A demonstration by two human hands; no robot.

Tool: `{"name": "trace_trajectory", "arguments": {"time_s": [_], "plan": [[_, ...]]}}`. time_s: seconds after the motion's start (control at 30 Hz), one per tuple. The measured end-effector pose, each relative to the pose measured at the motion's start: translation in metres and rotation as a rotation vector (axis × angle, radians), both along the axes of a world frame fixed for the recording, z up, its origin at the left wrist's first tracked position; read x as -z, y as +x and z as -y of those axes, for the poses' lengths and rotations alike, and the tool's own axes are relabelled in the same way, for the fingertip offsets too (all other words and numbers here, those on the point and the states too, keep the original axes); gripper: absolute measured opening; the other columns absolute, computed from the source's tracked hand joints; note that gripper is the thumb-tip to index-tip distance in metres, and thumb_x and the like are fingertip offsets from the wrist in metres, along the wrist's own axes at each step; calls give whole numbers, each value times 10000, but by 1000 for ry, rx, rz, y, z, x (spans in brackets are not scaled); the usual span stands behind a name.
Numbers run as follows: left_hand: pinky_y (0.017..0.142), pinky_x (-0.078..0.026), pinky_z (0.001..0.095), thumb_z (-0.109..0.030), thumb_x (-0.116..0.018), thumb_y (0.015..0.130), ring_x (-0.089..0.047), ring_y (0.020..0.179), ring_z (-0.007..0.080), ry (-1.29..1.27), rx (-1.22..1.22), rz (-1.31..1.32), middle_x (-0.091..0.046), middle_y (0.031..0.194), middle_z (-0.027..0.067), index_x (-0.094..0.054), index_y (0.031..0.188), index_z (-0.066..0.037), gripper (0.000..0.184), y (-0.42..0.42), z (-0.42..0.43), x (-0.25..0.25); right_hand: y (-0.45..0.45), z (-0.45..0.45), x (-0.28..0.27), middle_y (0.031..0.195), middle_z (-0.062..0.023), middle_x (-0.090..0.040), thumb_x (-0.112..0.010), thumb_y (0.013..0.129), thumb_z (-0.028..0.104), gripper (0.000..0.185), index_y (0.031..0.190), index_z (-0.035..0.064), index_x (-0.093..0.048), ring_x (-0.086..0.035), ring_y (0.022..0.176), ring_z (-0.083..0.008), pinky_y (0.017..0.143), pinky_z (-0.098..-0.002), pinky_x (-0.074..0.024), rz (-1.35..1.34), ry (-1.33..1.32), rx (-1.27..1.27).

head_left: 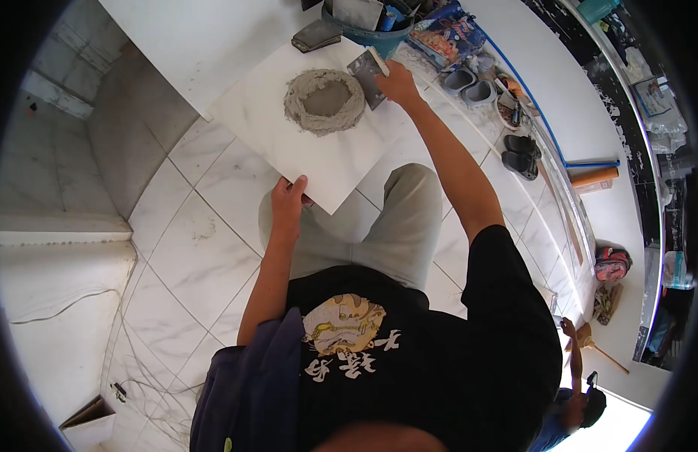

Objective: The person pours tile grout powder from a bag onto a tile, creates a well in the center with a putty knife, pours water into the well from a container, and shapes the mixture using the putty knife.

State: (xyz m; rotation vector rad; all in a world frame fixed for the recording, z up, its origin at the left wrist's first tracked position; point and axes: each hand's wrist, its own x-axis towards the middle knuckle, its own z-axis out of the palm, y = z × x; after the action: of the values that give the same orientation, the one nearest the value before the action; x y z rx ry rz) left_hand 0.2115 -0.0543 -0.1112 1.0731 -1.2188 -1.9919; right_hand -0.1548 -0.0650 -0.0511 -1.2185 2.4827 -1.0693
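Observation:
A large white marbled tile (334,169) lies in front of my knees. On it is a ring of grey mortar (298,105) with a smooth, wet-looking centre. My left hand (290,197) grips the tile's near-left edge, thumb on top and some fingers hidden beneath. My right hand (399,83) is closed on the handle of a rectangular plastering trowel (364,78). The trowel's flat blade is tilted beside the right side of the mortar ring, and I cannot tell whether it touches. Dark flat plates (316,35) rest at the tile's far edge.
A bucket of tools (373,34) stands beyond the tile, beside a colourful bag (445,36). To the right are grey clogs (479,92), black clogs (521,156) and a blue pipe (541,113). Another person (579,410) is at lower right. Wires (149,377) lie lower left.

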Motion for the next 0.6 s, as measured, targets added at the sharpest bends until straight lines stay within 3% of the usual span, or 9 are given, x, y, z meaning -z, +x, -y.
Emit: {"name": "trace_trajectory", "arguments": {"time_s": [0.17,0.23,0.3,0.37,0.43,0.5,0.53,0.57,0.6], "plan": [[677,-514,276,-223,-655,945,-626,770,124,14,-29,-10,-674,958,59,-589,1234,5,374,0,-3,-12,21,-1,-33,993,-297,-682,-596,811,216,371,1114,10,-649,-647,987,-483,905,-523,-509,-193,-64,-90],[676,-507,277,-239,-684,931,-613,768,123,14,-36,97,-674,967,68,-565,1272,5,436,7,-3,-22,29,-6,-49,975,-300,-678,-614,817,190,318,1068,-3,-638,-639,973,-490,890,-524,-512,-205,-95,-146],[680,-499,276,-249,-708,919,-590,740,124,-363,-288,450,-670,984,78,-532,1320,-12,498,16,9,-18,29,-16,-58,954,-272,-688,-620,837,188,281,1039,-7,-632,-662,911,-457,832,-506,-536,-160,-140,-100],[677,-488,284,-274,-727,907,-563,721,120,-559,-480,441,-669,940,57,-607,1240,-17,437,17,47,-49,29,-31,-65,933,-244,-697,-626,858,185,249,1011,-12,-626,-684,849,-423,774,-489,-560,-122,-185,-49],[630,-460,292,-307,-725,904,-539,654,111,-657,-459,221,-654,779,28,-708,1023,1,331,-9,106,-76,40,-48,-63,894,-133,-674,-630,901,180,196,976,0,-614,-665,722,-271,630,-395,-568,575,-448,193],[588,-427,306,-376,-693,917,-513,592,102,-811,-258,380,-608,624,25,-718,794,9,405,-56,156,-114,57,-71,-57,893,-56,-624,-619,925,163,187,1033,11,-602,-598,682,-150,545,-311,-534,890,-646,233],[573,-418,320,-412,-657,928,-494,536,137,-875,-152,432,-574,561,52,-699,739,4,459,-83,174,-128,71,-83,-58,891,-58,-629,-623,922,150,202,1066,12,-590,-597,679,-150,531,-315,-526,953,-680,240],[573,-435,365,-431,-657,912,-532,539,188,-1055,-111,364,-573,552,83,-708,722,-15,461,-116,208,-111,87,-97,-59,890,-59,-635,-626,919,138,224,1099,13,-579,-596,676,-150,517,-318,-518,1013,-717,246],[713,-493,388,-423,-708,879,-624,742,231,-1137,31,538,-693,834,103,-686,824,-32,395,-145,235,-103,101,-111,-59,895,-61,-640,-616,926,129,225,1114,12,-572,-603,682,-150,513,-315,-513,1044,-743,235]]}}
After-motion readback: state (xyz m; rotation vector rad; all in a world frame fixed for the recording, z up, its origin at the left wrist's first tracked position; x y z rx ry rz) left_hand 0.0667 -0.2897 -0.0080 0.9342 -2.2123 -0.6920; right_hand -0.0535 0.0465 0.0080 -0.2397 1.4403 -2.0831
